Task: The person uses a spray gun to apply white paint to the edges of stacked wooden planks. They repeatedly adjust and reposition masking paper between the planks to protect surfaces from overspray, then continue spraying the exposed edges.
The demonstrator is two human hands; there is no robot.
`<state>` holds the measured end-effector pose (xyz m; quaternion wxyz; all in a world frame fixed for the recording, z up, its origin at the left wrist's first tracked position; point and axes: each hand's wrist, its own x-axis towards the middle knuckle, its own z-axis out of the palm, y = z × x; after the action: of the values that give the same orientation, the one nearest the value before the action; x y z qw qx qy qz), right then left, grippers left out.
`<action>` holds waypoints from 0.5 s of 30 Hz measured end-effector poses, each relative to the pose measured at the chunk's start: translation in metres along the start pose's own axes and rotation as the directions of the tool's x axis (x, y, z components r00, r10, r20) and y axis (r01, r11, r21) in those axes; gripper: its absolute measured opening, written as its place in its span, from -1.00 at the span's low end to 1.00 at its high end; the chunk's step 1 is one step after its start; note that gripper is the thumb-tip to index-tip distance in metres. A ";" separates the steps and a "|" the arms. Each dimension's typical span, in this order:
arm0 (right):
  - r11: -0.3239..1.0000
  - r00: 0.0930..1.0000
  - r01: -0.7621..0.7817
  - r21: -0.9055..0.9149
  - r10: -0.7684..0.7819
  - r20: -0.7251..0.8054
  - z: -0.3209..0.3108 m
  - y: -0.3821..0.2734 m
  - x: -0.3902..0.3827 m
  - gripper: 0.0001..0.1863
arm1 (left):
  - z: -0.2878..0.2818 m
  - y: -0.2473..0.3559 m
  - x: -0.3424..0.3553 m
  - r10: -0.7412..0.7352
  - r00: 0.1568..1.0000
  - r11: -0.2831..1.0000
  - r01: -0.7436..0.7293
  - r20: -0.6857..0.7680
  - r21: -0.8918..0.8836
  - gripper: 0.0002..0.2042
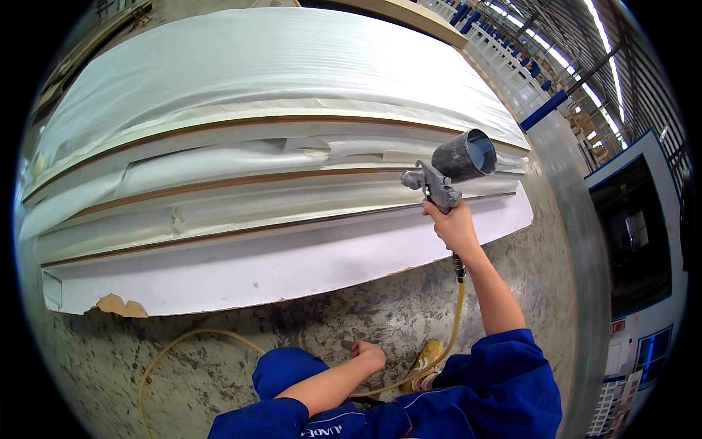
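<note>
My right hand [456,228] is wrapped round the handle of a grey spray gun [439,189]. A dark round paint cup [465,155] sits on the gun, tilted with its mouth to the right. From the handle's bottom a yellow air hose [458,314] hangs down past my shoe. The gun is in front of the right end of a stack of long panels [278,172], whose edges face me. My left hand [369,356] is curled into a loose fist low by my knee, away from the stack, and no object shows in it.
White film [292,55] covers the stack's top. Under it lies a white board [307,260] with a broken brown corner [121,306]. The hose loops over the stained concrete floor [219,373] at left. A blue-framed cabinet [636,234] stands at right.
</note>
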<state>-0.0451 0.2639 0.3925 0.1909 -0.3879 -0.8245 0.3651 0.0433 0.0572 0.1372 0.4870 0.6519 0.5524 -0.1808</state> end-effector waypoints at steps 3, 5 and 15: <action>1.000 0.999 -0.023 0.019 0.022 0.025 0.008 -0.011 -0.002 -0.75 | 0.003 0.000 0.005 -0.004 0.999 1.000 0.003 -0.033 -0.015 -0.80; 1.000 0.999 -0.007 0.012 0.007 0.044 0.014 -0.014 -0.002 -0.76 | 0.006 0.000 0.010 -0.002 0.999 1.000 0.002 -0.044 0.002 -0.80; 1.000 0.994 0.010 0.021 -0.013 0.107 0.041 -0.034 -0.002 -0.74 | -0.001 0.002 0.004 -0.086 0.996 0.996 0.086 -0.019 0.003 -0.68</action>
<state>-0.0853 0.2293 0.3906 0.1525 -0.3611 -0.8320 0.3925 0.0464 0.0602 0.1349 0.4724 0.6301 0.5842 -0.1964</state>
